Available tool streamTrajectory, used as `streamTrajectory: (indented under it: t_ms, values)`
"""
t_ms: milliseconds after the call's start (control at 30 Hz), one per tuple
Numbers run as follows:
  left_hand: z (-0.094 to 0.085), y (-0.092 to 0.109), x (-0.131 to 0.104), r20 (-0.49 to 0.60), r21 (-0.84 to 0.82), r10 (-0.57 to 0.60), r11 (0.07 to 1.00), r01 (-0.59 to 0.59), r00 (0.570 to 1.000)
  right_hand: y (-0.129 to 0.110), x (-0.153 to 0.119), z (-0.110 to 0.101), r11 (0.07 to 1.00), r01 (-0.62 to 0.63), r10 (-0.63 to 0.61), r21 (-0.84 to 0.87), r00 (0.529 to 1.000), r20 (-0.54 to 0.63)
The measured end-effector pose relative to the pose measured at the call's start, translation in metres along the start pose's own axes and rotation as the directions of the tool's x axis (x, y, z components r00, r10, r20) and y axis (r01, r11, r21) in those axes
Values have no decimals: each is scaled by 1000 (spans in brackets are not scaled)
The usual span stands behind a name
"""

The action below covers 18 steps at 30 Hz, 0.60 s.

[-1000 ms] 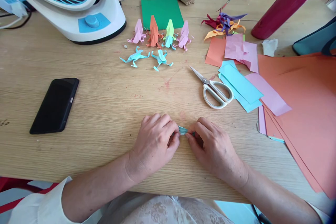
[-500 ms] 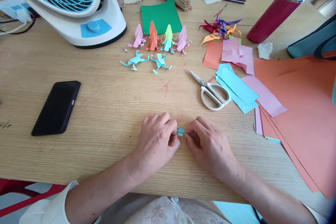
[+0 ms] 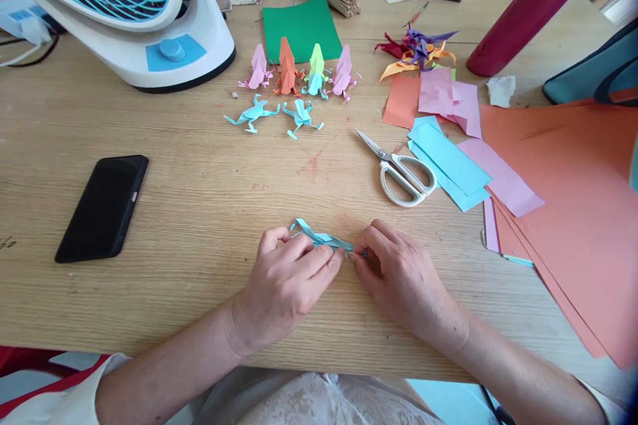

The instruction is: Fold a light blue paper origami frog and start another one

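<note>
A thin folded light blue paper piece (image 3: 323,238) lies low over the wooden table, its bent ends showing beyond my left fingers. My right hand (image 3: 403,275) pinches its right end between thumb and index finger. My left hand (image 3: 289,279) rests along its near side with fingers pressed together, fingertips touching the paper near its middle. Part of the piece is hidden under my left fingers. White-handled scissors (image 3: 406,176) lie beyond my right hand. Farther off, two light blue paper figures (image 3: 300,117) sit before a row of several upright pink, orange and green ones (image 3: 286,68).
A black phone (image 3: 102,207) lies left and a white fan (image 3: 199,46) stands at the back left. Paper strips (image 3: 451,156) and large orange sheets (image 3: 573,212) cover the right side. Behind them are a magenta bottle (image 3: 528,23) and a green sheet (image 3: 304,26).
My left hand has shifted left and down, its fingers extending along the paper, so more of the blue piece shows. The right hand keeps its pinch. The view has shifted slightly.
</note>
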<state>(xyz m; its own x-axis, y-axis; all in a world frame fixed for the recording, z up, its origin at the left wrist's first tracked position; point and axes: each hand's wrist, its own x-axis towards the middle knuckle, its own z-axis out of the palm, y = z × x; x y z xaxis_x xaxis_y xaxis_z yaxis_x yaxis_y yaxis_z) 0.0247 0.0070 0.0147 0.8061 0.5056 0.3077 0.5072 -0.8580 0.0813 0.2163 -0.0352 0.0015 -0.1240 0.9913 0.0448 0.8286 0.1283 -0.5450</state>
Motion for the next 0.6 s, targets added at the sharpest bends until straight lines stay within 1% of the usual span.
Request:
streamTrajectory:
  t_ms: [100,200,267,333,400,500,600]
  values:
    - [-2,0,0,35,89,78,993,-81,996,1,0,-3,1000,6,-6,21,1000,19]
    - [-3,2,0,71,143,118,982,-127,990,7,-3,-12,990,33,-38,135,999,39]
    - [-2,4,-2,82,161,131,977,-143,988,12,-6,-19,975,22,-24,222,1000,8]
    - [0,5,-4,81,171,133,975,-145,988,16,-9,-23,968,2,9,250,999,-46]
    - [1,5,-6,84,177,133,973,-146,988,17,-11,-24,974,8,5,226,998,-57]
    - [2,5,-8,95,179,135,972,-151,986,15,-10,-21,986,45,-43,161,999,-17]
    - [2,4,-8,112,165,139,974,-157,984,11,-7,-17,994,59,-59,96,998,-4]
